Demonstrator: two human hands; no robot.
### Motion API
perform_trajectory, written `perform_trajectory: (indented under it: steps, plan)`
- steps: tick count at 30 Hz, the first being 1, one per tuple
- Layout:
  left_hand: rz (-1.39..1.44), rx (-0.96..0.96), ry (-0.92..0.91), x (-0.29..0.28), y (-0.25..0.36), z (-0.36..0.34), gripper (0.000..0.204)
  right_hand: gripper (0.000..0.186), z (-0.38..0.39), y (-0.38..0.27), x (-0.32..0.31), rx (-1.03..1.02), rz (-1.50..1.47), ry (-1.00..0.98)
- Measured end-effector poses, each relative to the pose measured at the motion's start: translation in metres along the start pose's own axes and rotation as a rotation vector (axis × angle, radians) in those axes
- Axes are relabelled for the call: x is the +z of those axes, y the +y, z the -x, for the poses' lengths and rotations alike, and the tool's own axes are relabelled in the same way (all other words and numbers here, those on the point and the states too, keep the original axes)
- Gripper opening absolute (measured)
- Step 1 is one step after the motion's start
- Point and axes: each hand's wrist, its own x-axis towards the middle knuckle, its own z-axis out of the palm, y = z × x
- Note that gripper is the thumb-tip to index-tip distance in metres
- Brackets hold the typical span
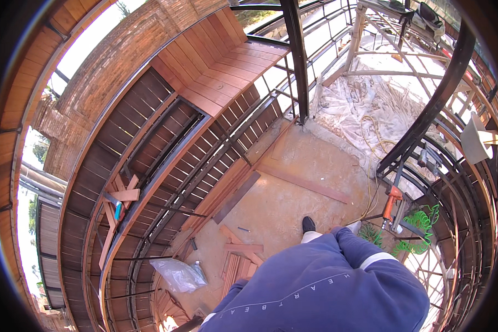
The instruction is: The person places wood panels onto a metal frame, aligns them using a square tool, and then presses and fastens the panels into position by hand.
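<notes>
My torso in a navy sweatshirt (321, 288) fills the lower middle. My right sleeve (359, 249) bends forward, and at its end my right hand is almost wholly hidden. Down at the lower edge, the white cuff (207, 318) of my left sleeve shows beside a dark shape, and I cannot make out the fingers. Nearest the left arm are stacked reddish wood boards (238, 268) and a clear plastic bag (180, 275). Right of the right arm, an orange power tool (392, 203) hangs on the metal frame, near a green coiled hose (420, 224).
A slatted wooden bench (227, 72) curves along the left on a black metal frame. Wood offcuts with a teal-handled tool (118, 210) rest on that frame. A black post (297, 61) rises ahead. White sheeting (365, 105) and a yellow cord (377, 138) lie beyond the concrete floor (293, 193).
</notes>
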Motion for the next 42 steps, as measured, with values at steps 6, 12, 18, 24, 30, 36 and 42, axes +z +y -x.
perform_trajectory:
  steps: [6, 12, 18, 24, 30, 36, 42]
  plan:
    - [0.135, 0.105, 0.177, -0.039, 0.162, -0.033, 0.023, 0.043, -0.029, -0.02, -0.08, 0.022, -0.043, 0.085]
    - [0.104, 0.391, 0.15, -0.068, 0.279, -0.06, 0.022, 0.036, -0.037, -0.043, -0.169, 0.101, -0.134, 0.061]
    - [0.173, 0.285, 0.209, -0.095, 0.239, -0.149, 0.018, 0.039, -0.075, -0.047, -0.182, 0.085, -0.218, 0.072]
    - [0.034, 0.337, 0.18, -0.179, 0.218, -0.199, 0.02, 0.043, -0.088, -0.069, -0.184, 0.167, -0.18, 0.027]
    - [0.098, 0.722, 0.37, -0.295, 0.4, -0.124, 0.017, 0.045, -0.152, -0.097, -0.187, 0.301, -0.218, 0.011]
    - [0.109, 1.227, 0.532, -0.424, 0.569, -0.07, 0.015, 0.036, -0.149, -0.204, -0.303, 0.251, -0.523, 0.366]
    - [0.346, 1.303, 0.235, -0.438, 0.668, -0.058, 0.016, 0.028, -0.12, -0.211, -0.376, 0.308, -0.724, 0.666]
